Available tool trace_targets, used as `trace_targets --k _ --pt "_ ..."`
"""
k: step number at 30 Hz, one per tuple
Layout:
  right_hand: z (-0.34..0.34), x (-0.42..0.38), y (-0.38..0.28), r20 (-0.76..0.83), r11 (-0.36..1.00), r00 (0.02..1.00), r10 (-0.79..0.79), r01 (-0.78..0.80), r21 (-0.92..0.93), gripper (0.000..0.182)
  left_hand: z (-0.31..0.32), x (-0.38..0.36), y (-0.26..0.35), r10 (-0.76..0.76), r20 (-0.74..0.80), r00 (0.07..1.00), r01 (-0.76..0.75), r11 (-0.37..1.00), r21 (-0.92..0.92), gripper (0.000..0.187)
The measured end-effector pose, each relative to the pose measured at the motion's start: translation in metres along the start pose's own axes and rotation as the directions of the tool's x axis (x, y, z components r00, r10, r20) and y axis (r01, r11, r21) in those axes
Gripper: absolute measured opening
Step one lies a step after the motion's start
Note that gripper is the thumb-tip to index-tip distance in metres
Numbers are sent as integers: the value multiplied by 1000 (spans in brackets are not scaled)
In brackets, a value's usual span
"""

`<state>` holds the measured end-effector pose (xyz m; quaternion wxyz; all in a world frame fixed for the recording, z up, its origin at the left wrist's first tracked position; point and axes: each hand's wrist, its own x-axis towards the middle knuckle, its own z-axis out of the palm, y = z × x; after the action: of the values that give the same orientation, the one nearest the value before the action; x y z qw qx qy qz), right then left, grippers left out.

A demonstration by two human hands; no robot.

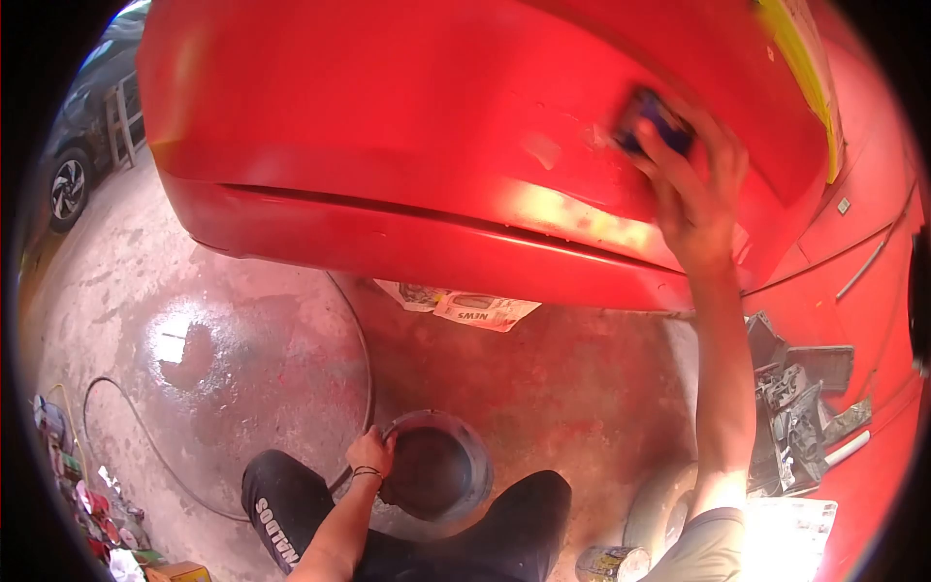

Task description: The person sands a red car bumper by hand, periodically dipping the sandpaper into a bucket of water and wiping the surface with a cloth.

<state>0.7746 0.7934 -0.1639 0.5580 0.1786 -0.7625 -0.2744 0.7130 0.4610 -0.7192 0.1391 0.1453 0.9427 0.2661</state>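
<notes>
My right hand (696, 184) is raised to the red car bumper (388, 107), its fingers closed around a dark blue block (659, 124), blurred, that looks like a sanding block. The block is against the painted surface, near some pale worn patches. Low in the view, between my knees, is a round bucket (475, 466) with dark liquid inside. My left hand (371, 453), a dark band at its wrist, is closed on the bucket's left rim.
A dark hose (369, 359) loops over the wet concrete floor (262, 320). Newspaper (485, 309) sticks out under the bumper. Dark plastic parts (800, 388) lie at the right, and a can (613, 564) stands below. Another car (73, 145) is at the far left.
</notes>
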Motion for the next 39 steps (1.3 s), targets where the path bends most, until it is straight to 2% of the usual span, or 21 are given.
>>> trace_targets --k 2,8,10,11,12,14,16,17,18,20,23,24,27,28,31,32,35,38,39 --pt "-1 -5 2 -19 1000 1000 11 -11 -4 51 7 2 -6 48 -5 999 -48 999 6 37" --pt "30 36 -47 -95 998 995 35 -40 -50 48 14 -27 -31 -59 41 997 56 996 73 38" --pt "30 -1 -80 -125 960 952 279 -279 17 44 13 -30 -28 -86 25 996 82 990 116 40" --pt "29 -10 -92 -139 935 926 352 -355 5 43 9 -24 -19 -84 10 996 82 987 137 41" --pt "29 -20 -104 -151 903 893 423 -429 -4 42 1 -24 4 -37 -131 991 51 993 104 42" --pt "26 -23 -120 -165 861 863 478 -498 -108 41 -6 -9 0 21 -31 999 -18 994 104 43" --pt "43 -13 -111 -308 737 723 619 -670 -90 42 0 4 -12 49 59 997 -56 991 119 38" --pt "48 -9 -109 -372 659 633 679 -749 -70 42 8 4 -16 59 36 998 -63 993 100 37" --pt "48 12 -136 -311 531 523 793 -845 -68 46 10 1 -17 65 13 998 -66 994 85 35" --pt "79 28 -186 -329 741 705 628 -671 -24 43 8 -9 -20 55 16 998 -56 996 68 34" --pt "78 41 -199 -304 676 689 658 -718 -164 42 9 -6 -31 51 61 997 -54 997 63 34" --pt "72 42 -173 -342 651 681 647 -727 -216 42 17 -3 -36 62 67 996 -66 996 63 34" --pt "74 42 -136 -462 435 451 764 -888 -147 38 16 7 -33 103 47 994 -104 994 30 36" --pt "84 34 -148 -453 484 486 748 -865 -130 47 12 4 -31 114 63 992 -115 993 17 36" --pt "82 39 -187 -405 647 654 639 -742 -176 35 9 0 -26 112 114 987 -114 993 12 36" --pt "78 34 -175 -333 623 665 669 -745 -238 38 8 4 -30 109 127 986 -113 993 26 35" --pt "92 39 -169 -444 556 566 695 -814 -166 46 4 1 -26 94 110 990 -95 995 10 34" --pt "90 43 -191 -368 610 656 659 -753 -247 46 8 3 -32 112 125 986 -113 994 6 34" --pt "85 40 -183 -368 600 657 658 -752 -272 44 10 1 -35 111 126 986 -113 993 11 35"
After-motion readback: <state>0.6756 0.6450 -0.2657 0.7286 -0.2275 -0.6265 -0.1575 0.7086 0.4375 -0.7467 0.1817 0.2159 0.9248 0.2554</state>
